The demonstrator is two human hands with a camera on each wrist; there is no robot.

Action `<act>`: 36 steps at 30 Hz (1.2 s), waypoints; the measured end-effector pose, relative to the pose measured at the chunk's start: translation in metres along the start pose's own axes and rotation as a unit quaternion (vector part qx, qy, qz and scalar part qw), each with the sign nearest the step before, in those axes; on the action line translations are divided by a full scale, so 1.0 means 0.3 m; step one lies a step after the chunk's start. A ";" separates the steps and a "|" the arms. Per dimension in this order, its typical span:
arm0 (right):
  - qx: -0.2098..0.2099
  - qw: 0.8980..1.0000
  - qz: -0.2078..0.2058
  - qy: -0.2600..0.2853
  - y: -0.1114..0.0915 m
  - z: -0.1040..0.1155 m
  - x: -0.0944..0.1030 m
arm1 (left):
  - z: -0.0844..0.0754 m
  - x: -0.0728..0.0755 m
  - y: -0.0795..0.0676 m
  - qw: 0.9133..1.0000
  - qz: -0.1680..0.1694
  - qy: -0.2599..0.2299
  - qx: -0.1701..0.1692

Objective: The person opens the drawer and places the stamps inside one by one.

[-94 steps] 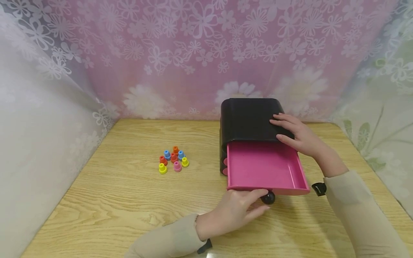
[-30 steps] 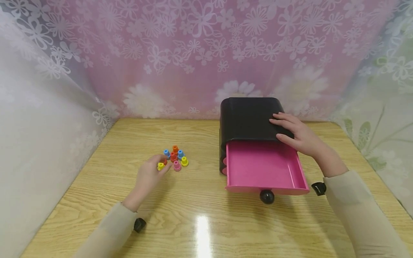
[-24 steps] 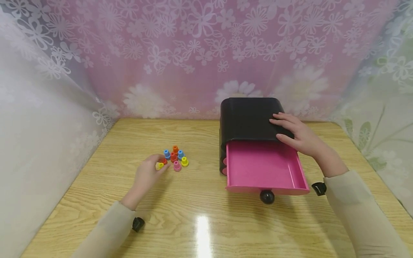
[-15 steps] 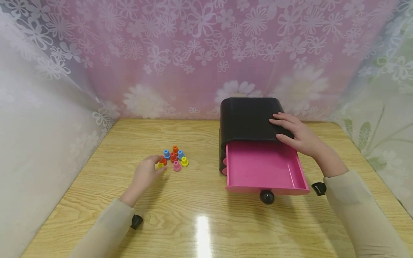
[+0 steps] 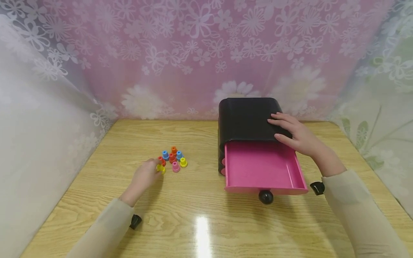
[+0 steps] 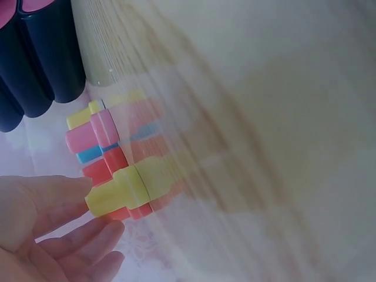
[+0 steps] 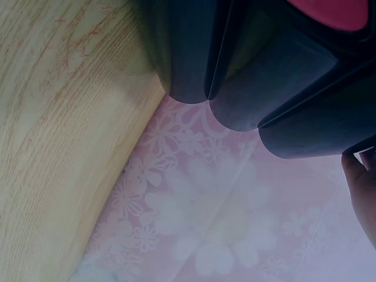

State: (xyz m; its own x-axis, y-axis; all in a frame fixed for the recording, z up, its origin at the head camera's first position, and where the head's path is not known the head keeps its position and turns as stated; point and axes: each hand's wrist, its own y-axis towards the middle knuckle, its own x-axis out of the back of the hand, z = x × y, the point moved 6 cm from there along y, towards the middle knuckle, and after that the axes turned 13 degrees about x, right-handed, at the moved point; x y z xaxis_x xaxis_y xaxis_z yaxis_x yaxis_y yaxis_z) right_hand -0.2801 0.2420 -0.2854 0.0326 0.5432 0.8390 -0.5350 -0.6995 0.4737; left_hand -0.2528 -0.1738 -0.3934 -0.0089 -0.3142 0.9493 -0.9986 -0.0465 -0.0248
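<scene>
My left hand [image 5: 146, 176] is at the left edge of a cluster of small stepped plastic pegs, pinching the narrow top of a yellow peg [image 6: 122, 191] between thumb and fingers. That peg stands on the table, its base touching the wood. Beside it are red [image 5: 161, 161], pink [image 5: 175, 167], blue, orange and another yellow peg [image 5: 183, 162]. My right hand [image 5: 298, 136] rests spread on the top right of a black drawer cabinet [image 5: 246, 120]. The cabinet's pink top drawer [image 5: 258, 172] is pulled out, with nothing in it.
A round black knob [image 5: 266, 197] sticks out from the drawer front. Lower pink drawers [image 5: 223, 171] are closed. The wood-grain table [image 5: 180, 215] runs back to a pink flowered curtain [image 5: 180, 71], with pale cloth on both sides.
My left hand let go of the drawer knob and moved left to the pegs, where it now pinches the near yellow one. The right hand stayed on the cabinet.
</scene>
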 end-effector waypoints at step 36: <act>-0.003 1.000 -0.005 -0.002 0.000 0.005 0.003 | 0.007 0.004 0.025 0.999 -0.006 -0.030 -0.011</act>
State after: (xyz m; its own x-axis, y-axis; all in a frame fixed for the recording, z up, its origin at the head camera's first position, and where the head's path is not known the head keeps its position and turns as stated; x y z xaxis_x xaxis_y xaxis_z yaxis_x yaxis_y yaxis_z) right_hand -0.2788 0.2417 -0.2843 0.0415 0.5476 0.8357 -0.5398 -0.6916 0.4799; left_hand -0.2602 -0.1766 -0.3930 0.0056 -0.3708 0.9287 -0.9995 -0.0302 -0.0060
